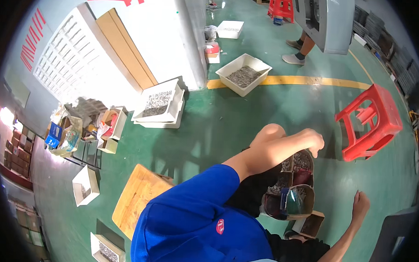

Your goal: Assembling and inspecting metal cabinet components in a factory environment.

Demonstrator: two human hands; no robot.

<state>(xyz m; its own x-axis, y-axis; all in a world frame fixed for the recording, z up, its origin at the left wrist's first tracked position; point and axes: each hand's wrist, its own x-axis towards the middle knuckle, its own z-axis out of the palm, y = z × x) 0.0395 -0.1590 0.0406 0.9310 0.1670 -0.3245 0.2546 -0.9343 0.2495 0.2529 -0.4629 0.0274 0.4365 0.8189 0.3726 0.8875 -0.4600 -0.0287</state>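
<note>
My left arm, in a blue sleeve, reaches out over a divided container (312,199). My left hand (314,141) hangs above the container's far edge, with its fingers curled down and closed. What is in them, if anything, cannot be made out. The container's compartments hold small metal parts (301,160) and dark red areas show in it. A strip of blue tape (283,198) runs along one divider. To the right, apart from the container, my right hand (361,204) is closed in a fist; anything inside is hidden.
A small cardboard box (314,224) stands below the container. A red plastic stool (373,120) is ahead on the right, a wooden stool (140,198) on the left. White bins (236,89) of small parts stand on the green floor. Another person's legs (304,45) show beyond.
</note>
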